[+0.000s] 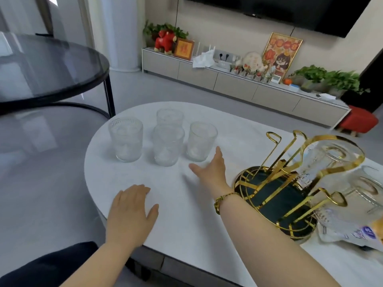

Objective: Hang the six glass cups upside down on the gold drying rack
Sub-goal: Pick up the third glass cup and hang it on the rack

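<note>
Several clear glass cups stand upright on the white table [207, 224]: one at the left [126, 139], one at the back [170, 118], one in the middle [167, 148] and one at the right [200, 141]. The gold drying rack [275, 193] with a dark green base stands at the right. Two glass cups hang upside down on it, an upper one [329, 162] and a lower one [360, 195]. My right hand [211, 172] is open, fingers spread, just short of the rightmost upright cup. My left hand [132, 212] lies flat and open on the table.
A plastic packet [352, 235] lies beside the rack's base at the right edge. A dark round glass table [51, 65] stands to the left, higher than the white one. A TV cabinet with ornaments and plants runs along the far wall.
</note>
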`<action>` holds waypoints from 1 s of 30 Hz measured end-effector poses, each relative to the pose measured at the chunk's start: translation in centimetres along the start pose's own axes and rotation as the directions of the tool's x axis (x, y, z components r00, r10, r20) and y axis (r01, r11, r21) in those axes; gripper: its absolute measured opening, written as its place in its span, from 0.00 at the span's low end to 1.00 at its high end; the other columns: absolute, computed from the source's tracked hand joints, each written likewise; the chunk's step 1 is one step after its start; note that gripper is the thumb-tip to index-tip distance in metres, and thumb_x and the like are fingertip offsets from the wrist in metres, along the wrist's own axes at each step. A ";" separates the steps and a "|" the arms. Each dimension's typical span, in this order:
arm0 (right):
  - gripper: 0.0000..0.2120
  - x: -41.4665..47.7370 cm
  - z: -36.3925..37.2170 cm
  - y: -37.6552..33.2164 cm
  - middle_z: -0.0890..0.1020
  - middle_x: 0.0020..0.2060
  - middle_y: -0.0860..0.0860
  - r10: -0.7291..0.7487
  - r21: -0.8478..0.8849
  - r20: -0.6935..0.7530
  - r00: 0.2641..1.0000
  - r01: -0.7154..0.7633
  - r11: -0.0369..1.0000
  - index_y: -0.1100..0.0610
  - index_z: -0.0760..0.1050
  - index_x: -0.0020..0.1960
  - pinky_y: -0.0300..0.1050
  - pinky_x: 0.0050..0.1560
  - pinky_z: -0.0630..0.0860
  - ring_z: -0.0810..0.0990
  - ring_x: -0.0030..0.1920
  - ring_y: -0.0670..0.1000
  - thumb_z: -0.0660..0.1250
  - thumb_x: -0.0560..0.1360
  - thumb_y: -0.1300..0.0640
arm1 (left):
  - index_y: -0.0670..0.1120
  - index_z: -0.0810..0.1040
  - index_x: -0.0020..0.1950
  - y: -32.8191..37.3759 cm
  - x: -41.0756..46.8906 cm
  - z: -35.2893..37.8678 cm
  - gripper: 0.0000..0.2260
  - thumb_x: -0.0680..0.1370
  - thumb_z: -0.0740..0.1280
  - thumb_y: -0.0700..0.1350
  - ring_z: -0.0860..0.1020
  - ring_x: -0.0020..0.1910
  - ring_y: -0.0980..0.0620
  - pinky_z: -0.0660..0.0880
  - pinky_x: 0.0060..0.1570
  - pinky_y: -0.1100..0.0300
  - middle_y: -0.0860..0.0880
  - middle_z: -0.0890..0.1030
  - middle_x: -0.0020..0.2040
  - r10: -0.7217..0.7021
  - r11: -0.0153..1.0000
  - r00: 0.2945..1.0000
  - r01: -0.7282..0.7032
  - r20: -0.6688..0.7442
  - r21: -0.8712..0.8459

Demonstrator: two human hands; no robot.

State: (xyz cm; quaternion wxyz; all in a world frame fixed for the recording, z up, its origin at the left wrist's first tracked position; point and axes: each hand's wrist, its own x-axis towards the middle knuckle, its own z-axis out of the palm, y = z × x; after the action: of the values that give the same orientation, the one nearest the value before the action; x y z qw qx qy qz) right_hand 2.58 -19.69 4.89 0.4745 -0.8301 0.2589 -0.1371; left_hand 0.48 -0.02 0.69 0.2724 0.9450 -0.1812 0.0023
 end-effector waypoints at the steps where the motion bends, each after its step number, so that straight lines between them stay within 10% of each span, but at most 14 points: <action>1: 0.46 0.7 0.6 0.3 0.58 0.71 0.55 0.020 0.023 -0.005 1.000 -0.020 1.000 0.57 0.45 0.71 0.49 0.67 0.58 0.56 0.71 0.56 0.72 0.65 0.55 | 0.41 0.71 0.64 0.0 0.0 0.0 0.34 0.69 0.45 0.61 0.69 0.67 0.43 0.56 0.71 0.49 0.42 0.74 0.66 0.003 1.000 1.000 -0.003 0.003 0.008; 13: 0.45 5.5 3.3 0.4 0.67 0.67 0.55 0.136 0.117 -0.153 0.979 -0.119 0.986 0.57 0.47 0.70 0.52 0.72 0.37 0.58 0.70 0.54 0.71 0.64 0.47 | 0.41 0.81 0.47 0.3 0.3 -0.7 0.22 0.68 0.54 0.53 0.82 0.49 0.42 0.76 0.50 0.41 0.43 0.84 0.48 0.016 0.981 0.998 -0.028 0.067 0.191; 19: 0.29 4.2 3.2 -1.7 0.68 0.47 0.47 0.107 0.233 -0.193 0.975 -0.060 0.971 0.56 0.60 0.55 0.57 0.68 0.61 0.67 0.53 0.50 0.73 0.61 0.52 | 0.39 0.79 0.52 -0.1 0.5 0.1 0.27 0.69 0.52 0.55 0.78 0.56 0.39 0.68 0.61 0.43 0.40 0.82 0.55 0.032 0.994 0.999 -0.033 0.016 0.108; 30: 0.31 -3.9 -7.4 -7.2 0.69 0.55 0.54 -0.183 0.196 -0.276 0.944 0.241 0.950 0.58 0.61 0.58 0.50 0.51 0.77 0.70 0.54 0.53 0.73 0.61 0.56 | 0.47 0.59 0.71 0.5 -0.1 0.0 0.21 0.80 0.54 0.51 0.54 0.74 0.51 0.44 0.73 0.54 0.49 0.59 0.75 -0.002 0.993 0.997 -0.007 0.074 0.122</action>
State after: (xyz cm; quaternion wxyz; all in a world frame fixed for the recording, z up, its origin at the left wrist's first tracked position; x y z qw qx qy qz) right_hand -1.98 -19.81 14.90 0.5115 -0.7690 0.2088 -0.3218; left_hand 0.21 -0.35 0.91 0.2072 0.9591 -0.1916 -0.0212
